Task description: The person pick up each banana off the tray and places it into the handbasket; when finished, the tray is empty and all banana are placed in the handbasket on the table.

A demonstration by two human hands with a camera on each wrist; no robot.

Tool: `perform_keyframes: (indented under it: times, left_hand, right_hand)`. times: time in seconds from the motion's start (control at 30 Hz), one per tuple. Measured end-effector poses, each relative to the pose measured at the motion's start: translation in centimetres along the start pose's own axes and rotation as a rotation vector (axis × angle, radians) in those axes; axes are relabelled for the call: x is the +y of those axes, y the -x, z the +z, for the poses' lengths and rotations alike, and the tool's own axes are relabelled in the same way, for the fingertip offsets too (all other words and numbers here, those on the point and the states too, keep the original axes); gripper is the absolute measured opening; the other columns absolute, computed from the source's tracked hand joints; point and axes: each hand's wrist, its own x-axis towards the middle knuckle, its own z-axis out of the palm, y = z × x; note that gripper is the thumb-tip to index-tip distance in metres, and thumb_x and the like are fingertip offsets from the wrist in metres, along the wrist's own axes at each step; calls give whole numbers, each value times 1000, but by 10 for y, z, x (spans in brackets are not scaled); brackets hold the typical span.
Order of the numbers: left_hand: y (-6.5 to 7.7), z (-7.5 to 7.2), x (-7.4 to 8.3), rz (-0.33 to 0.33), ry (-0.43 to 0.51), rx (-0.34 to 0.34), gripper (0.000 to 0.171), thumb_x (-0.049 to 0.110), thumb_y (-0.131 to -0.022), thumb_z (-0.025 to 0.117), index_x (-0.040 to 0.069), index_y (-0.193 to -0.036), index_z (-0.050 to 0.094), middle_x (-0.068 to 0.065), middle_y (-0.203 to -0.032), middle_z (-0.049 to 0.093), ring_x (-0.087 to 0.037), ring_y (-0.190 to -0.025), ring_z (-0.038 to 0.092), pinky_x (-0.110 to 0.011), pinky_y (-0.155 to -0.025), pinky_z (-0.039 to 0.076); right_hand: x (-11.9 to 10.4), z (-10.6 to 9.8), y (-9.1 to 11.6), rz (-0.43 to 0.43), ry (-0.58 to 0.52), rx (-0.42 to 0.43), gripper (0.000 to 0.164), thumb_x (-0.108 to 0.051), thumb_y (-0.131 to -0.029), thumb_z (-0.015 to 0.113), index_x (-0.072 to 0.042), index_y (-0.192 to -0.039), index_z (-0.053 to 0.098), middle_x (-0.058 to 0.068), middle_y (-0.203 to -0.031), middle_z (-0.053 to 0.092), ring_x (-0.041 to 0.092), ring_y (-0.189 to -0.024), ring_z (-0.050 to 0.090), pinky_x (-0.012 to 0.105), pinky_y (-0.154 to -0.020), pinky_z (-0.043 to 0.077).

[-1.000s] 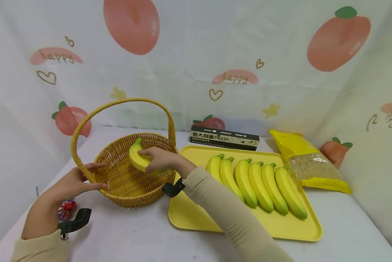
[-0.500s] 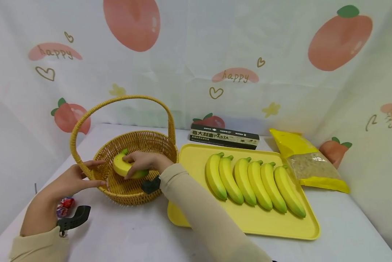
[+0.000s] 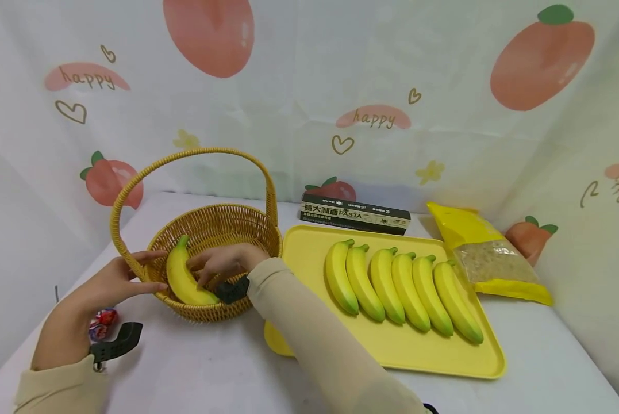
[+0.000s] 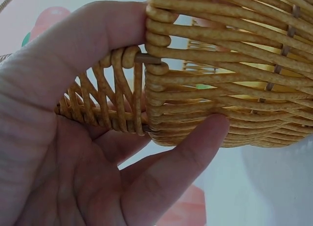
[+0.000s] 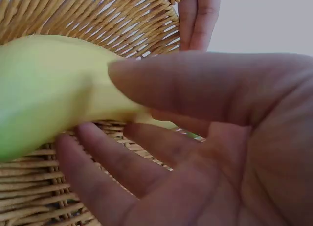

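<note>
A wicker basket [image 3: 206, 314] with a tall arched handle stands at the left of the table. My left hand [image 3: 107, 286] grips its left rim at the foot of the handle; in the left wrist view the thumb and fingers lie on either side of the woven wall [image 4: 205, 94]. Inside the basket, against the left side, lies a yellow banana [image 3: 181, 276], its green stem pointing away from me. My right hand [image 3: 227, 261] is in the basket to the right of this banana. Its relaxed fingers [image 5: 122, 162] are at the banana's side, with no curl round it.
Right of the basket, a yellow tray [image 3: 309, 253] bears several bananas [image 3: 389, 287] in a row. Behind it stands a black pasta box [image 3: 354, 215]. A yellow bag [image 3: 490, 259] lies at the far right. Small red-and-blue wrapped items [image 3: 102, 324] are beside the left wrist.
My right hand carried the banana leftward and down into the basket, then loosened from it. The banana has turned to lie along the left side. My left hand kept its hold on the rim.
</note>
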Motion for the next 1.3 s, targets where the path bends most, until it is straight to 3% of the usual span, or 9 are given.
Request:
perform_keyframes:
  times: [0.2, 0.33, 0.47, 0.63, 0.73, 0.8, 0.97, 1.17, 1.3]
  left_hand:
    - [3, 3, 0, -12, 12, -7, 65, 24, -84, 68, -2, -137, 41, -31, -129, 49, -47, -114, 48, -62, -86, 39]
    - [2, 3, 0, 3, 12, -1, 64, 24, -84, 69, -2, -136, 41, -30, -128, 50, -45, -113, 49, -61, -86, 40]
    - [0, 0, 1, 15, 1, 2, 64, 24, -84, 69, -1, -136, 42, -28, -126, 52, -44, -112, 49, -61, -86, 41]
    - [-1, -1, 0, 8, -9, -9, 63, 24, -84, 68, -1, -136, 42, -28, -126, 52, -43, -112, 50, -56, -87, 43]
    - [-1, -1, 0, 13, -30, -2, 63, 24, -84, 69, 0, -135, 44, -25, -125, 54, -33, -108, 54, -42, -85, 46]
    - [-1, -1, 0, 16, -33, -1, 62, 24, -84, 69, 0, -135, 44, -25, -125, 54, -31, -107, 54, -42, -85, 46]
    - [1, -1, -1, -1, 0, -13, 63, 24, -85, 68, -1, -136, 42, -28, -127, 51, -40, -110, 52, -60, -88, 41]
    - [1, 0, 0, 1, 16, -18, 65, 24, -85, 68, -2, -138, 39, -30, -132, 45, -42, -112, 50, -59, -88, 41]
    - [0, -1, 0, 7, 15, -18, 65, 24, -85, 68, -1, -138, 39, -30, -134, 43, -43, -113, 49, -61, -89, 41]
  right_hand:
    - [2, 5, -4, 20, -89, -70, 45, 2, -92, 49, -3, -137, 44, 6, -120, 55, 13, -100, 54, 28, -85, 50]
    - [2, 4, -6, 13, -107, -69, 38, 5, -94, 43, 4, -131, 48, 6, -101, 57, 11, -84, 54, 26, -73, 49]
    - [0, 2, -7, 4, -126, -47, 35, 9, -93, 41, 8, -126, 52, 7, -94, 59, 13, -80, 55, 26, -68, 49]
    - [-5, 4, -2, 63, -141, 15, 41, 8, -92, 43, 3, -133, 46, 15, -123, 56, 20, -105, 59, 32, -85, 52]
    - [-9, 4, 8, 85, -117, 69, 47, 5, -93, 43, -1, -139, 40, 12, -141, 45, 23, -121, 52, 35, -98, 47]
    - [-11, 2, 17, 77, -86, 99, 48, 3, -93, 44, -3, -141, 38, 7, -146, 39, 22, -128, 47, 36, -103, 44]
    - [-7, -3, 47, -36, 11, 109, 46, -11, -97, 46, -4, -142, 37, 6, -150, 34, 17, -134, 39, 31, -104, 42]
    - [15, -10, 92, -202, 103, 152, 48, -25, -97, 49, -9, -141, 40, 1, -149, 37, 12, -132, 42, 27, -103, 43]
    - [33, -16, 121, -252, 153, 231, 50, -28, -95, 51, -13, -142, 40, -2, -147, 40, 13, -134, 40, 27, -105, 40]
